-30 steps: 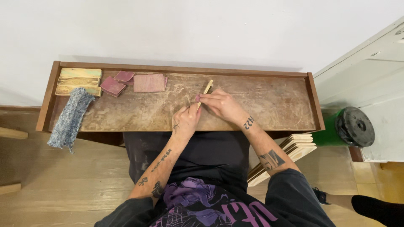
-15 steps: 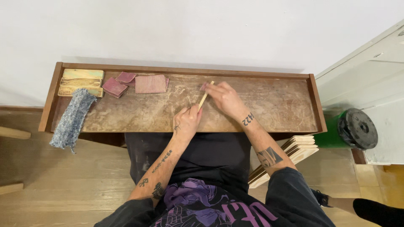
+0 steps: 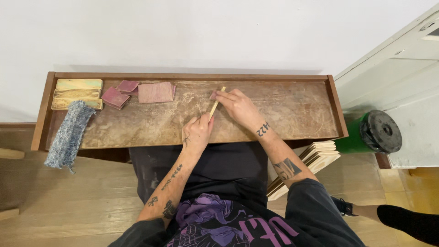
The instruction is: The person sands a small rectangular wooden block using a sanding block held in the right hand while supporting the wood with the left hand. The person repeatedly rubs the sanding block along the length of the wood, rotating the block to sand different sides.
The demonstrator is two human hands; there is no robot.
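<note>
Pinched in the left hand [image 3: 197, 132], the wooden stick [image 3: 216, 103] slants away toward the tray's [image 3: 292, 77] back rim, where the right hand [image 3: 238, 107] presses a small pink sandpaper scrap [image 3: 213, 95] on its far end.

Bright, even light all over, no glare. A soft shadow runs on the white wall [image 3: 183, 32] behind the wooden tray's [image 3: 183, 76] far edge. Focus crisp, edges barely bent.

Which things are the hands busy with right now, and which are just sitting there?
In use:
- thin wooden stick, gripped at its near end by the left hand
- small pink sanding piece, pressed to the stick by the right hand
- wooden tray, under the work

Lying about:
- pink sandpaper pieces
- wooden blocks
- blue-grey cloth
- stacked boards
- green can
</note>
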